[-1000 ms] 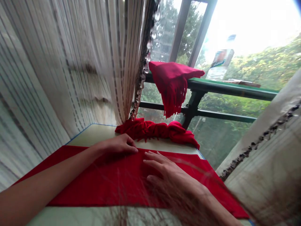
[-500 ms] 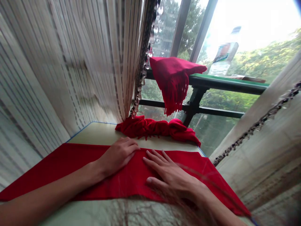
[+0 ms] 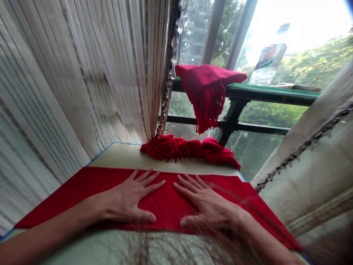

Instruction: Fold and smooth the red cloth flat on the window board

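Left grip (image 3: 129, 200): open, palm down, fingers spread, fingertips at the far edge of the broad, flat-laid, plain red cloth (image 3: 168, 200). Right grip (image 3: 206, 200): open, likewise flat on the cloth; neither is closed on it. The cloth lies beneath both grips, on the pale tabletop with blue edging (image 3: 121, 151). Handling (judged): light, soft, limp; not fragile; liable to wrinkle under sideways pressure. Hold points: pinch the far edge ahead of the fingertips, or the corners outboard of each grip. A single mid-edge hold would probably let both ends sag. Bunched red fringed fabric (image 3: 190, 148) lies beyond both grips.
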